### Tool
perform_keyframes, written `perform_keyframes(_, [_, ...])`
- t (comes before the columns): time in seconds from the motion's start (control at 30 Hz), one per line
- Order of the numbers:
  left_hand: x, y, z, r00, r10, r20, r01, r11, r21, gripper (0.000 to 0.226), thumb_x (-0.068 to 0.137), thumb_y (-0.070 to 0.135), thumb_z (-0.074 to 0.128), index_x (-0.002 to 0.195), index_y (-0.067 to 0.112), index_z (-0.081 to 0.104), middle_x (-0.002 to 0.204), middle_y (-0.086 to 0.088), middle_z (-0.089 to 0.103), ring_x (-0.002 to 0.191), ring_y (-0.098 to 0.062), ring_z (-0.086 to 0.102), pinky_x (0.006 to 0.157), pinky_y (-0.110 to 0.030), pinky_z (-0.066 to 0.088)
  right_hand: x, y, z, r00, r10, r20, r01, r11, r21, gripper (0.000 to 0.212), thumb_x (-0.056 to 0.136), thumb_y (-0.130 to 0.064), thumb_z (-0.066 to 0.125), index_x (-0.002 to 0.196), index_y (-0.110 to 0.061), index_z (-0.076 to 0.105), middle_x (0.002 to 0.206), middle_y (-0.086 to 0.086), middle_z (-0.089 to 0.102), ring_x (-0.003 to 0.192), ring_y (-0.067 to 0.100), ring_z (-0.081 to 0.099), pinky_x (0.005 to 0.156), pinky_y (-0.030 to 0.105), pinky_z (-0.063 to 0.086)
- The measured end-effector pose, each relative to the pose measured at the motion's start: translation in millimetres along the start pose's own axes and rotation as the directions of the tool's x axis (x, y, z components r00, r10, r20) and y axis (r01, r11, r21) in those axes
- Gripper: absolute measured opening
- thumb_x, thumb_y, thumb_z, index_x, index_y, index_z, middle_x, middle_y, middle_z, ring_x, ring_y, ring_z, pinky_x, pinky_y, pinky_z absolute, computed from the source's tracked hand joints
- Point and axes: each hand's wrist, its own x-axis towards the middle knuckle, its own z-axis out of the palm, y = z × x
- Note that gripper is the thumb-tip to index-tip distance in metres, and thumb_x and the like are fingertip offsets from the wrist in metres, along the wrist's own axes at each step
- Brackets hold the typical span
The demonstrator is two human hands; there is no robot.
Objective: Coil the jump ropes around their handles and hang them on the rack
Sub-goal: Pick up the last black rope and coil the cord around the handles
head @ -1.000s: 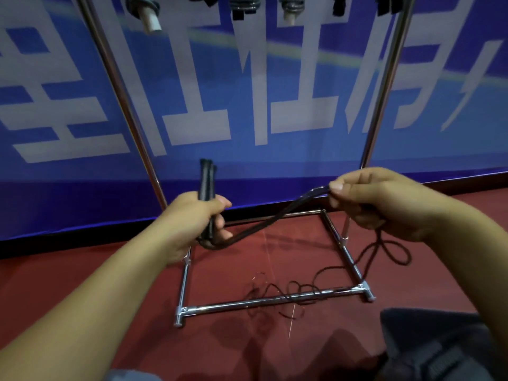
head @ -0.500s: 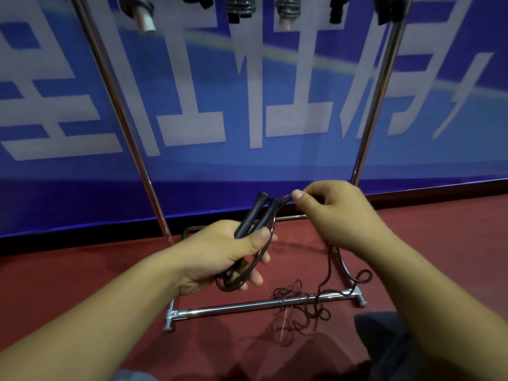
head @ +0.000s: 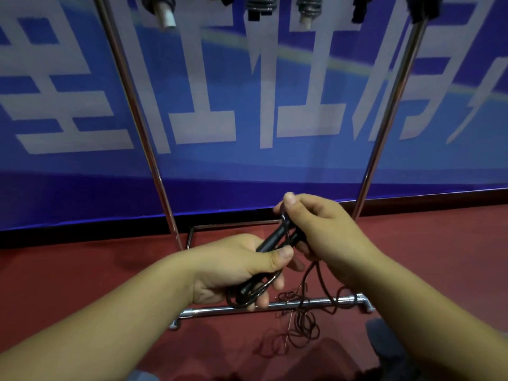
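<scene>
My left hand [head: 233,270] grips two black jump-rope handles [head: 270,242] held together, tilted up to the right. A loop of thin dark rope [head: 264,287] curls around their lower end under my fingers. My right hand [head: 321,232] pinches the rope against the upper end of the handles. The loose rope [head: 299,323] hangs down from my right hand into a tangled pile on the red floor, across the rack's front base bar [head: 302,303]. The chrome rack's two uprights [head: 137,116] rise to either side.
Several coiled jump ropes [head: 261,4] hang from the rack's top at the upper edge of the view. A blue banner with white characters [head: 247,105] stands behind the rack. A grey trouser knee [head: 384,342] shows at the lower right.
My right hand has come in from the right, bringing the rope up to the upper end of the handles. The handles have tilted over and sunk a little in my left hand.
</scene>
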Motion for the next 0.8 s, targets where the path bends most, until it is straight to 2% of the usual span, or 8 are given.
perform_keyframes(0.07, [0, -1, -1, 1.000, -0.004, 0.006, 0.004, 1.000, -0.011, 0.059, 0.084, 0.043, 0.061, 0.124, 0.001, 0.058, 0.072, 0.000, 0.065, 0.049, -0.011, 0.060, 0.042, -0.021, 0.048, -1, -3, -1, 0.999, -0.044, -0.006, 0.043, 0.998, -0.039, 0.031, 0.095, -0.043, 0.060, 0.083, -0.015, 0.069, 0.052, -0.006, 0.049, 0.045, 0.012, 0.039, 0.044, 0.023, 0.032])
perform_keyframes(0.23, [-1, -1, -6, 1.000, 0.030, 0.005, -0.029, 0.996, -0.090, 0.048, 0.085, 0.040, 0.062, 0.113, 0.002, 0.062, 0.077, -0.005, 0.066, 0.062, -0.017, 0.066, 0.052, -0.026, 0.055, 0, -4, -5, 0.986, -0.114, -0.123, 0.097, 0.986, -0.133, 0.023, 0.094, -0.035, 0.065, 0.082, -0.015, 0.070, 0.050, -0.011, 0.056, 0.044, 0.001, 0.048, 0.048, 0.018, 0.037])
perform_keyframes(0.37, [3, -4, -1, 0.986, 0.126, -0.105, -0.123, 0.992, 0.035, 0.033, 0.092, 0.036, 0.060, 0.106, 0.007, 0.063, 0.078, 0.000, 0.066, 0.065, -0.016, 0.066, 0.058, -0.026, 0.056, 2, 1, -1, 0.972, -0.133, -0.192, 0.100, 0.980, -0.172, 0.022, 0.092, -0.037, 0.067, 0.082, -0.018, 0.070, 0.054, -0.011, 0.060, 0.046, 0.000, 0.050, 0.055, 0.025, 0.039])
perform_keyframes(0.5, [5, -6, 3, 0.971, 0.186, -0.152, -0.165, 0.976, 0.140, 0.013, 0.103, 0.026, 0.051, 0.101, 0.015, 0.057, 0.085, -0.002, 0.063, 0.064, -0.016, 0.064, 0.056, -0.026, 0.053, 5, 3, 0, 0.963, -0.139, -0.229, 0.088, 0.971, -0.221, 0.021, 0.091, -0.040, 0.068, 0.081, -0.022, 0.070, 0.062, -0.007, 0.067, 0.050, 0.005, 0.057, 0.056, 0.028, 0.043])
perform_keyframes(0.63, [5, -9, 3, 0.951, 0.226, -0.210, -0.128, 0.908, 0.399, 0.012, 0.104, 0.025, 0.048, 0.108, 0.014, 0.051, 0.079, 0.000, 0.062, 0.053, -0.014, 0.062, 0.050, -0.027, 0.051, 3, 0, -1, 0.980, -0.112, -0.168, 0.064, 0.961, -0.267, 0.019, 0.093, -0.037, 0.066, 0.084, -0.020, 0.069, 0.066, 0.000, 0.069, 0.048, 0.011, 0.063, 0.048, 0.022, 0.046])
perform_keyframes(0.8, [1, -7, 3, 0.955, 0.230, -0.185, -0.111, 0.860, 0.498, 0.018, 0.103, 0.036, 0.048, 0.098, 0.019, 0.048, 0.066, 0.005, 0.061, 0.043, -0.013, 0.058, 0.043, -0.025, 0.047, 2, -12, -16, 0.997, -0.043, -0.067, 0.022, 0.958, -0.285, 0.026, 0.094, -0.036, 0.066, 0.082, -0.014, 0.071, 0.066, 0.008, 0.071, 0.048, 0.018, 0.062, 0.046, 0.023, 0.046])
